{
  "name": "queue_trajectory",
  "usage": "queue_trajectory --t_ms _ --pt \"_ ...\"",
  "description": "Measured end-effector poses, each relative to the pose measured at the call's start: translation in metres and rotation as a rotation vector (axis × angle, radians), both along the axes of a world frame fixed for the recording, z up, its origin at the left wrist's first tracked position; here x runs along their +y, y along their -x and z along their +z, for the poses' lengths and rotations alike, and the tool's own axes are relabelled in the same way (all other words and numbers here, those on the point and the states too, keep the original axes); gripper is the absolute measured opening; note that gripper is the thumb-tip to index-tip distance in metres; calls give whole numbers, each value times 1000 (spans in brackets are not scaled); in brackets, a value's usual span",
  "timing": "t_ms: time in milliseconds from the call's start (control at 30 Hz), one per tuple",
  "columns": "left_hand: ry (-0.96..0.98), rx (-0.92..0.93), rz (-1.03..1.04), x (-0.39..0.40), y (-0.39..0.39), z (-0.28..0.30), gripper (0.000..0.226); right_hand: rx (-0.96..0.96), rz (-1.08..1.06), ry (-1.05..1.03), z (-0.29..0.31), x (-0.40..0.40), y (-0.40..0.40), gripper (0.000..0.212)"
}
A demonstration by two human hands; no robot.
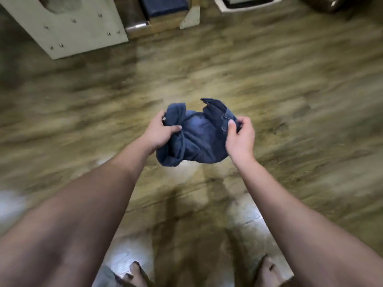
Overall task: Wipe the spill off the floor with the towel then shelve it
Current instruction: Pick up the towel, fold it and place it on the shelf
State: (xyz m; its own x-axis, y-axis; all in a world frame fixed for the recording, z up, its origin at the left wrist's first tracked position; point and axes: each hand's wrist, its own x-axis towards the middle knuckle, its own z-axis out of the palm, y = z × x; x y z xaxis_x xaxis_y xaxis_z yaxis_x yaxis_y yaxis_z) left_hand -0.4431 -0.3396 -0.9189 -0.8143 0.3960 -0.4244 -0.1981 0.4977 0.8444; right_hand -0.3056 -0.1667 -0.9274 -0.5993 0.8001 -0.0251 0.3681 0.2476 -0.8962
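A crumpled dark blue towel hangs in the air above the wood-look floor, held between both hands. My left hand grips its left side, thumb across the cloth. My right hand pinches the right edge near a hemmed corner. The floor is motion-blurred; a pale shiny patch lies just below the towel, and I cannot tell whether it is a spill or glare.
A beige panel with screws leans at the top left. Next to it sit a dark blue cushioned piece and a wooden frame. A white tray-like object is at the top right. My feet stand at the bottom edge.
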Motion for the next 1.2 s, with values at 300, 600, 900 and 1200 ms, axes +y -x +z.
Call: queue_trajectory --t_ms 300,600,900,1200 --pt "-22 104 -13 3 33 317 42 300 51 71 348 35 29 12" --pt "-393 240 -21 5 56 678 35 580 76 64 762 73 10 12" --pt "-184 614 -373 41 34 813 51 671 115 129 919 28 -16 17" --pt "-462 1042 -880 97 -69 925 50 515 106 21 922 1 -72 16"
